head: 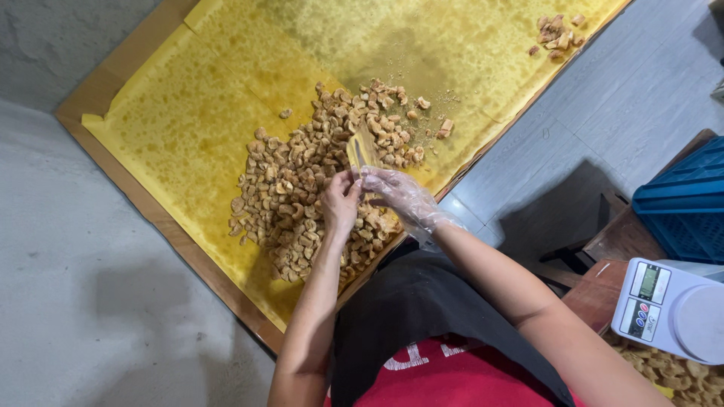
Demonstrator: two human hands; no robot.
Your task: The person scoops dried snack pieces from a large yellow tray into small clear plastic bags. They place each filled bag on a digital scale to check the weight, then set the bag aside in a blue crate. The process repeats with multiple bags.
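Note:
A heap of fried brown snack pieces (302, 188) lies on oil-stained yellow paper (188, 120) over a wooden board (98, 87). Above the heap's near side, my left hand (341, 203) is bare and pinches the lower edge of a small clear plastic bag (362, 149). My right hand (400, 197) wears a thin clear plastic glove and holds the same bag from the right. The bag stands upright between both hands and looks nearly empty.
A small cluster of snack pieces (556, 34) lies at the paper's far right corner. A white digital scale (671, 309) sits at the right above more snacks (671, 373). A blue plastic crate (682, 203) stands on a wooden stool. Grey floor surrounds the board.

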